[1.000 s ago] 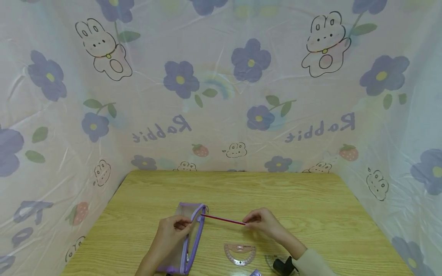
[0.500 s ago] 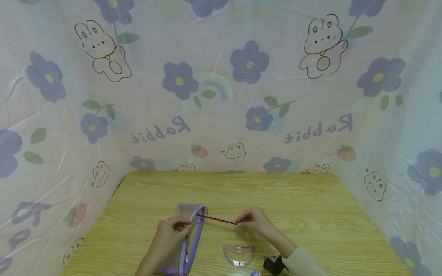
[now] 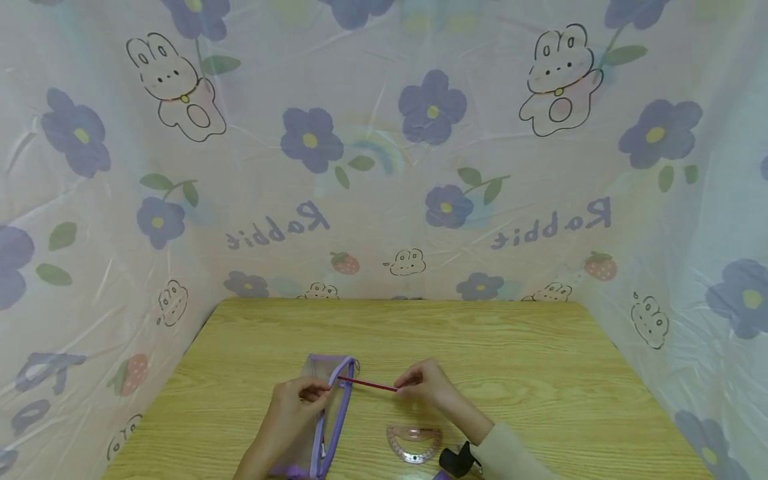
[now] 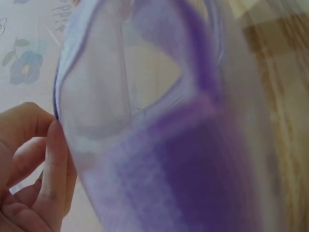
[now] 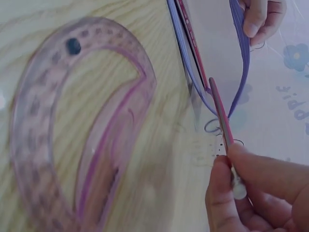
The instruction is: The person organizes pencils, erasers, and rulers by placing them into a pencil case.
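Observation:
My left hand [image 3: 297, 403] pinches the edge of a see-through pencil case [image 3: 342, 417] with purple trim, as the left wrist view also shows. The case's mouth gapes on the side facing my right hand. Between thumb and fingers, my right hand [image 3: 429, 387] holds a red pencil [image 3: 367, 384] near its pale-capped end. The pencil's far end reaches over the opening. Another slim red item [image 5: 189, 34] shows along the case in the right wrist view. Below my right hand, a clear pinkish protractor [image 3: 414, 458] lies on the table.
A small purple item [image 3: 443, 475] is at the bottom edge, partly cut off. Beside it a black device [image 3: 456, 460] sits at my right wrist. The wooden table [image 3: 510, 347] ends at a patterned curtain [image 3: 372, 200] behind and at both sides.
My right hand has moved left with the pencil, and the pencil's far end has gone further across the case's opening. The left hand keeps its grip on the case edge.

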{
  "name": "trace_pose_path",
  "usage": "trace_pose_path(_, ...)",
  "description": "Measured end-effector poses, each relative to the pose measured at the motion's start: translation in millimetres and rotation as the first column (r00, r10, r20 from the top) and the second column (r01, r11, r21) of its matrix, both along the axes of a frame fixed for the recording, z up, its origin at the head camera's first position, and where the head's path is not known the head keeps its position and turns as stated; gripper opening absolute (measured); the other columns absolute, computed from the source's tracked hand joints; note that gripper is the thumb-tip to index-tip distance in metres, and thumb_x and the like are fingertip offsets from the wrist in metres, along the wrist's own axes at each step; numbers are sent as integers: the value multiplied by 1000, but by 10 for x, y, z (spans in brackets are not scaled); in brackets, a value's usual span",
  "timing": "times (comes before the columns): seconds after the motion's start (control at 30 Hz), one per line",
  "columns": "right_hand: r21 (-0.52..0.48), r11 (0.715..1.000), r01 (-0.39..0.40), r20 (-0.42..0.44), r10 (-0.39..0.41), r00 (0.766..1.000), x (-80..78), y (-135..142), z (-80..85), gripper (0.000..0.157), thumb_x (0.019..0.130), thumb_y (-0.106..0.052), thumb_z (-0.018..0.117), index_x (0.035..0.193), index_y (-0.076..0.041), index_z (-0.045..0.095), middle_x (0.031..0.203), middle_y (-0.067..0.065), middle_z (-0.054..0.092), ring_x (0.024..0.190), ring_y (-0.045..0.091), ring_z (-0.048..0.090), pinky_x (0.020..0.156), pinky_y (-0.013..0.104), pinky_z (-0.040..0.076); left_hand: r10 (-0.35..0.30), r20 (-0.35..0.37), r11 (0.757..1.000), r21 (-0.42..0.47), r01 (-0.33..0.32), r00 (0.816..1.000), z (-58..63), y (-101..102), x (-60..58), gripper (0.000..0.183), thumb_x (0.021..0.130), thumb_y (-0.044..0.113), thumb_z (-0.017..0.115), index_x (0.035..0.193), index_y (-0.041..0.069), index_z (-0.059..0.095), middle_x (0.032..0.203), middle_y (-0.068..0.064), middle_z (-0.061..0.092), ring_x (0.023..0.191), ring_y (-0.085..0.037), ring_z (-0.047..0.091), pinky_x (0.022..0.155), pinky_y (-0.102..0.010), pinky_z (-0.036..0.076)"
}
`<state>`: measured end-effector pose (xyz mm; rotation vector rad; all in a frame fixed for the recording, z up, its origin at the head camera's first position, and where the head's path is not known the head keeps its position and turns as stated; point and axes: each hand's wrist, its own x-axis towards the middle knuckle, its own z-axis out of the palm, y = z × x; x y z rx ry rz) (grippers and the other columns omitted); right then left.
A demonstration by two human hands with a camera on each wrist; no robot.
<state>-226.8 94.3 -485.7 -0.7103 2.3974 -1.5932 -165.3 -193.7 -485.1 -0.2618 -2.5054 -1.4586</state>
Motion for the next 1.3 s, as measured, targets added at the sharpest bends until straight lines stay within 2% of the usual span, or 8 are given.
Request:
trace_pose_path(0.27, -16, 998, 59, 38, -59, 998, 11, -144, -47, 6, 82, 6, 77, 88, 7, 74, 82, 13, 72, 71, 17, 65, 62, 23, 55, -9, -16, 1000, 5, 9, 1000, -2, -7, 4, 10, 81, -8, 75, 87, 0, 74, 77, -2, 70, 68, -9, 64, 62, -21, 57)
trace_pose_path(0.63, -71, 990, 118, 76, -113, 991, 54, -347, -58, 8, 80, 10, 76, 87, 13, 72, 81, 20, 71, 70, 20, 67, 60, 24, 56, -5, -40, 1000, -5, 5, 999, 5, 1, -2, 12, 80, -10, 75, 86, 0, 75, 77, -7, 70, 67, -7, 63, 61, -22, 57)
trace_pose_path(0.9, -55, 986, 160, 123, -152, 981, 72, -443, -57, 9, 81, 8, 76, 89, 11, 73, 80, 15, 72, 70, 13, 65, 63, 24, 55, -10, -58, 1000, -5, 9, 998, -8, 4, -11, 13, 79, -11, 75, 85, 1, 75, 76, -6, 70, 67, -7, 63, 61, -22, 57)
trace_pose_path(1.07, -62, 983, 173, 130, -164, 978, 64, -485, -76, 8, 81, 9, 76, 88, 11, 73, 80, 15, 72, 70, 16, 66, 64, 27, 57, -14, -56, 1000, -15, 13, 998, -3, -2, -10, 13, 79, -10, 75, 86, 0, 75, 77, -6, 70, 67, -7, 63, 61, -22, 57)
trace_pose_path(1.2, -74, 982, 176, 106, -168, 980, 57, -532, -96, 8, 81, 10, 75, 88, 11, 73, 80, 16, 71, 70, 21, 68, 64, 31, 59, -18, -31, 999, -28, 17, 999, 5, -11, -9, 12, 81, -9, 75, 88, 0, 75, 78, -5, 70, 68, -7, 63, 62, -22, 57)
trace_pose_path(1.3, -86, 981, 175, 77, -168, 983, 63, -570, -99, 7, 81, 11, 75, 87, 12, 72, 79, 19, 71, 69, 22, 68, 62, 30, 59, -21, -14, 999, -35, 20, 1000, 8, -18, -7, 11, 81, -8, 75, 89, 0, 75, 78, -4, 70, 69, -8, 63, 61, -21, 57)
